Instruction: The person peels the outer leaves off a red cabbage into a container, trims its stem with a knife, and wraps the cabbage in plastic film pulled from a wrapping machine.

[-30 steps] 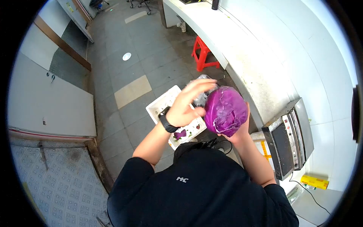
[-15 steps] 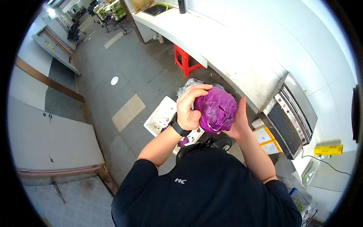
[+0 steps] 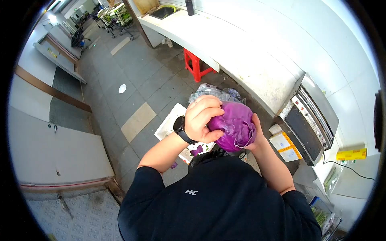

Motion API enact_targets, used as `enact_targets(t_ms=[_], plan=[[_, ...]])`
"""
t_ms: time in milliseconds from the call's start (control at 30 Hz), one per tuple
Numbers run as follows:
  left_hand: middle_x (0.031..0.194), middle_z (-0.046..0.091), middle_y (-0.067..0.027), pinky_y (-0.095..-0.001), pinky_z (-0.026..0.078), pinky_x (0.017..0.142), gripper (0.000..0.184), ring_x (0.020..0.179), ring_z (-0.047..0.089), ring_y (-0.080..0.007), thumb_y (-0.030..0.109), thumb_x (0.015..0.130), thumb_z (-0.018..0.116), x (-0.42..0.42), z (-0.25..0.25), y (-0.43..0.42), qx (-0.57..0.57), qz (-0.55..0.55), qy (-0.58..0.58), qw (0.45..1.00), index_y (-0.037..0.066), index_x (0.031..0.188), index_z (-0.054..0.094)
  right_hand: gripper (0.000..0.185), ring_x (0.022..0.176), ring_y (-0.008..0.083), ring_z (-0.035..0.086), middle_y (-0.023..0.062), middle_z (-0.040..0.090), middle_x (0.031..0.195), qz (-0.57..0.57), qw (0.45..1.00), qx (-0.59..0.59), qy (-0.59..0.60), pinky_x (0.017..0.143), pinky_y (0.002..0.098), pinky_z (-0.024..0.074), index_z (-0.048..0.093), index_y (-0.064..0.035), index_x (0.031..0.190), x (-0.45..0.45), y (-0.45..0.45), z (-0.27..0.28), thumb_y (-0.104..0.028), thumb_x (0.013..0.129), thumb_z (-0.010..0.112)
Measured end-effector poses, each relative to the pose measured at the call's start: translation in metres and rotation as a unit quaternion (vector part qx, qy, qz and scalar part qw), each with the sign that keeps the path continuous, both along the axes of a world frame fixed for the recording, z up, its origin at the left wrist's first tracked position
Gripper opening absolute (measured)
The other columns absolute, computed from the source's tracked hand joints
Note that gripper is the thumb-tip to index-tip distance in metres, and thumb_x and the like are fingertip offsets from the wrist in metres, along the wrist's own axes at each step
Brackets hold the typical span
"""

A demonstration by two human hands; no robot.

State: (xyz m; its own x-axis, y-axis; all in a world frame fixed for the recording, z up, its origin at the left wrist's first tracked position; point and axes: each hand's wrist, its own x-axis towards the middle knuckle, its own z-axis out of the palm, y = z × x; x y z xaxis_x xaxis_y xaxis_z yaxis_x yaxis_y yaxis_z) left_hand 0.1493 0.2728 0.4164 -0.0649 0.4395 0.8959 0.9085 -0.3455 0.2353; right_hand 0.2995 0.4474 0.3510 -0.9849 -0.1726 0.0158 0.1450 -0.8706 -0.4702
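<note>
A round purple cabbage [image 3: 233, 124] is held up in front of my chest. My left hand [image 3: 202, 118], with a black watch [image 3: 180, 129] on its wrist, grips the cabbage's left side with curled fingers. Around its lower right side is my right hand [image 3: 257, 134], partly hidden behind the cabbage. Below my left hand, a white bin [image 3: 165, 126] on the floor contains purple leaf pieces [image 3: 196, 150]. Clear plastic wrapping [image 3: 206, 90] lies just beyond the bin.
A red stool [image 3: 195, 66] stands under the long white counter [image 3: 225, 44]. To the right are a metal appliance [image 3: 309, 120], a taped white box [image 3: 286, 146] and a yellow roll [image 3: 352, 154]. Carts [image 3: 116, 18] stand far back.
My left hand has come onto the cabbage's left side, and its fingers have curled against it. The view has tilted up, showing the carts and sink. A purple piece now shows on the floor.
</note>
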Motion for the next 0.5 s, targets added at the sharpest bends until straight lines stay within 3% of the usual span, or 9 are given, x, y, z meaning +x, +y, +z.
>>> enact_targets(t_ms=[233,300,400,500], plan=[[0.085,0.053,-0.0105,-0.0416,0.048,0.070,0.049,0.075,0.054,-0.0309,0.047,0.075,0.077,-0.011,0.014,0.002,-0.037,-0.083,0.039,0.995,0.004,0.086,0.057,0.088,0.138,0.0299,0.044,0.0173,0.042,0.151,0.025,1.000,-0.014,-0.002,0.117,0.0489,0.0330,0.033,-0.0030,0.151,0.000,-0.003,-0.007,-0.067,0.093,0.049],[0.080,0.051,-0.0112,-0.0417,0.043,0.063,0.043,0.072,0.052,-0.0318,0.037,0.068,0.081,-0.010,0.022,0.000,-0.098,-0.100,0.017,0.990,0.006,0.076,0.052,0.088,0.139,0.0301,0.043,0.0172,0.042,0.152,0.037,0.999,0.002,-0.024,0.117,0.0494,0.0326,0.033,-0.0029,0.150,-0.002,-0.002,-0.005,-0.069,0.093,0.046],[0.078,0.050,-0.0097,-0.0405,0.042,0.061,0.042,0.069,0.052,-0.0306,0.027,0.064,0.083,-0.009,0.021,-0.001,-0.092,-0.114,0.006,0.989,0.008,0.070,0.047,0.086,0.138,0.0302,0.045,0.0168,0.044,0.151,0.031,0.999,-0.004,-0.029,0.116,0.0493,0.0334,0.036,-0.0033,0.149,-0.007,-0.003,-0.011,-0.068,0.094,0.045],[0.073,0.048,-0.0059,-0.0374,0.040,0.057,0.039,0.063,0.051,-0.0254,0.020,0.070,0.082,-0.007,0.014,0.001,-0.025,-0.122,-0.004,0.992,0.009,0.070,0.045,0.084,0.136,0.0297,0.047,0.0164,0.046,0.149,0.031,0.999,-0.039,-0.019,0.115,0.0492,0.0348,0.039,-0.0039,0.148,-0.010,-0.007,-0.011,-0.068,0.094,0.046]])
